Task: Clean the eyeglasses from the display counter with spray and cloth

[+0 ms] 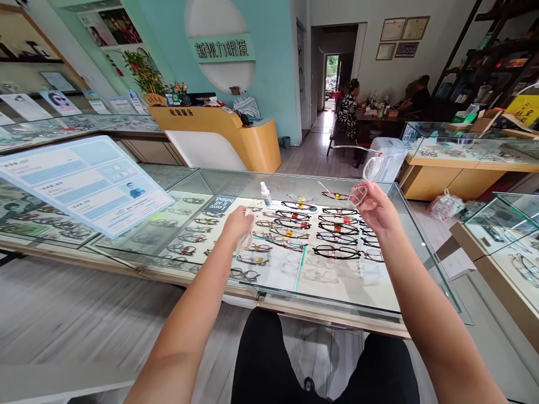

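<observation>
My right hand (376, 209) is raised over the glass display counter (210, 185) and pinches a pair of clear-framed glasses (366, 174), lenses up and one temple sticking out to the left. My left hand (238, 224) is closed on a pale cloth (245, 241) just above the counter top. A small white spray bottle (265, 194) stands upright on the glass between my hands, a little farther back. Under the glass lie several rows of dark-framed glasses (332, 230) on a white tray.
A blue leaflet stand (84, 182) sits on the counter to the left. More glass showcases stand at right (475, 151) and far left. An orange reception desk (219, 134) is behind. Two people sit at a table (379, 115) in the back. A plastic bag (444, 205) lies on the floor.
</observation>
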Demonstrator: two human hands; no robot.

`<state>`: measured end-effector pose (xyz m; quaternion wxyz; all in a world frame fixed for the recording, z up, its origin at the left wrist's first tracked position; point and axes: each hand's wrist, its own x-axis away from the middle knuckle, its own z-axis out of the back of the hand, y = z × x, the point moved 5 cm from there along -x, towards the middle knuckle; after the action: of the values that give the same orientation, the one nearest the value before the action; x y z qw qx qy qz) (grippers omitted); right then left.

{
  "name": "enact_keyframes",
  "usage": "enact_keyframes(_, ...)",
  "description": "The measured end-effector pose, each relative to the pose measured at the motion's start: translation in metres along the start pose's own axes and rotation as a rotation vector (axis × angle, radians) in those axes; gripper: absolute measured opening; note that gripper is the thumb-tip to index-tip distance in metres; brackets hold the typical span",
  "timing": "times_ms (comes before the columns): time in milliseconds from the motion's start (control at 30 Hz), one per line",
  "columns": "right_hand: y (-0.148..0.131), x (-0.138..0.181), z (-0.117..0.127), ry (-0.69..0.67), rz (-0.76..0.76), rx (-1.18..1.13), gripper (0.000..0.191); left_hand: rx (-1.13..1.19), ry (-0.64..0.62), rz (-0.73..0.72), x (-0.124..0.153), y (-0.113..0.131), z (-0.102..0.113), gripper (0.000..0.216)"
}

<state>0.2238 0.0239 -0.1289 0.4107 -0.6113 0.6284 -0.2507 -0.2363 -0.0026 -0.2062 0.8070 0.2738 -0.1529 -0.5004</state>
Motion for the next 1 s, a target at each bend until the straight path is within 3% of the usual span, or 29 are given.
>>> enact_keyframes(133, 0.001, -0.002, 0.002, 0.001, 0.007, 0.029, 0.036, -0.063, 0.07, -0.016, -0.02, 0.018, -0.002, 0.055)
enact_keyframes(267, -0.001, -0.003, 0.003, -0.022, 0.01, 0.024, 0.038, 0.154, 0.049, -0.156, -0.047, 0.052, -0.015, 0.073)
enact_keyframes(467, -0.006, 0.002, -0.002, -0.098, -0.013, -0.013, 0.038, 0.271, -0.035, -0.157, -0.065, 0.074, -0.034, 0.024)
enact_keyframes(567, -0.008, 0.005, -0.006, -0.132, -0.02, -0.034, 0.036, 0.338, -0.052, -0.194, -0.06, 0.092, -0.034, 0.017)
enact_keyframes(733, -0.014, 0.008, -0.009, -0.146, 0.01, -0.04, 0.04, 0.592, -0.144, -0.362, -0.022, 0.168, -0.037, 0.026)
enact_keyframes(867, -0.015, 0.008, -0.01, -0.166, 0.005, -0.069, 0.042, 1.125, -0.46, -0.492, 0.041, 0.235, -0.045, 0.045)
enact_keyframes(1000, -0.012, 0.008, -0.012, -0.161, -0.015, -0.05, 0.041, 1.379, -0.805, -0.46, 0.089, 0.259, -0.058, 0.073)
